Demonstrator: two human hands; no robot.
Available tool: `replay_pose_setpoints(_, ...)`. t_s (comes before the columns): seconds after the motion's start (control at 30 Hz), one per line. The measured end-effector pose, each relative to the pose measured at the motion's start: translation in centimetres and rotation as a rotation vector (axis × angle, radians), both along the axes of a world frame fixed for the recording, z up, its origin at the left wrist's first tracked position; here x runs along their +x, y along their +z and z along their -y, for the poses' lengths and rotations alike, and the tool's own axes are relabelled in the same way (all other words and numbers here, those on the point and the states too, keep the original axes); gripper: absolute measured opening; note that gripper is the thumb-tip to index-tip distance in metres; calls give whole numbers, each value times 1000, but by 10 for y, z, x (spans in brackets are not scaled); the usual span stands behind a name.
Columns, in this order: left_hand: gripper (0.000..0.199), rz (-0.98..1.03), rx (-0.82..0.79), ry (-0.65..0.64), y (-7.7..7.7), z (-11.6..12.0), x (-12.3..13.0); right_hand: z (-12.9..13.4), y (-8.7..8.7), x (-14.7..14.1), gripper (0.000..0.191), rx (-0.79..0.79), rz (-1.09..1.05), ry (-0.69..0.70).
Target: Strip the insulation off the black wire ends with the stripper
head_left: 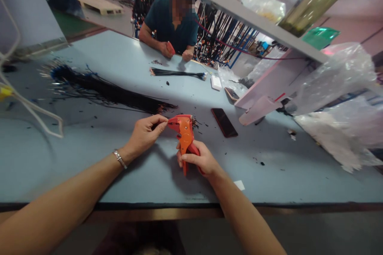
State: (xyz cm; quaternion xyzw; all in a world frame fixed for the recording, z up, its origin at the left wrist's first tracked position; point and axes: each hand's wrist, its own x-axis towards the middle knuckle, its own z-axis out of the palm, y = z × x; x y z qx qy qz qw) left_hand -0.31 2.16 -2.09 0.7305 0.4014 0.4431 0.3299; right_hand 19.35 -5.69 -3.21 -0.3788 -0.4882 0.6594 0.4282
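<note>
My right hand (201,158) is wrapped around the handles of an orange and red wire stripper (186,131), held upright over the table. Its jaws point left toward my left hand (146,130). There, thumb and forefinger are pinched at the mouth of the jaws on a thin wire, of which very little shows. Just beyond my hands lies a long bundle of black wires (110,91), with blue and silver ends at the far left and coppery tips near the stripper. Dark scraps (196,122) are scattered behind the stripper.
A phone (224,122) lies to the right, with another phone (231,94) and a white box (216,83) behind it. A smaller tied wire bundle (178,72) lies across the table, before a co-worker (170,20) holding a red tool. Plastic bags (341,127) cover the right side.
</note>
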Motion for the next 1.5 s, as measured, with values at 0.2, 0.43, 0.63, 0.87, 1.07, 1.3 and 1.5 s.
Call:
replay_pose_setpoints(0.2,25,-6,9,7,0,0,0,-2,-2,1,28,2,1,56)
replay_pose_setpoints(0.43,23,-20,23,34,3,3,0,-1,-7,-2,35,-72,-80,74)
replay_pose_setpoints(0.63,22,-33,34,34,4,4,-1,0,-7,-4,38,-92,-150,110)
replay_pose_setpoints(0.87,25,-41,13,41,6,4,-1,1,-6,-5,32,-29,-60,68)
replay_pose_setpoints(1.07,25,-30,-15,44,7,4,1,3,-6,-8,33,-18,-2,10)
replay_pose_setpoints(1.3,24,-23,-3,53,9,6,3,4,-6,-12,29,7,21,-3)
replay_pose_setpoints(1.5,24,-53,-5,53,9,7,2,5,-3,-14,29,19,56,-11)
